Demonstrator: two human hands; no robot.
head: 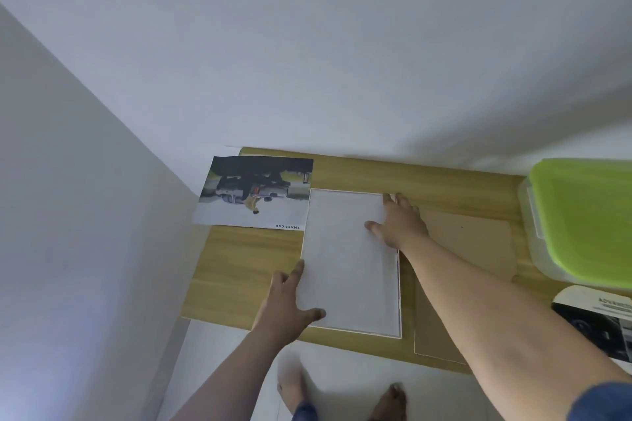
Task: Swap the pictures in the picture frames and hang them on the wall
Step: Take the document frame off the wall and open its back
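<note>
A white sheet, blank side up, lies inside a thin white picture frame (349, 260) on the wooden table (236, 270). My left hand (290, 297) rests spread on the sheet's near left corner. My right hand (398, 220) lies flat with fingers apart on its far right corner. A car picture marked "SMART CAR" (254, 193) lies at the table's far left, overhanging the edge. A brown backing board (472, 243) lies to the right under my right forearm. Another brown board (431, 328) sits nearer. A second, dark printed picture (595, 321) shows at the right edge.
A clear plastic box with a green lid (581, 215) stands at the table's right end. White walls (307, 61) meet the table at the back and on the left. My bare feet (294, 386) stand on the pale floor below the table's near edge.
</note>
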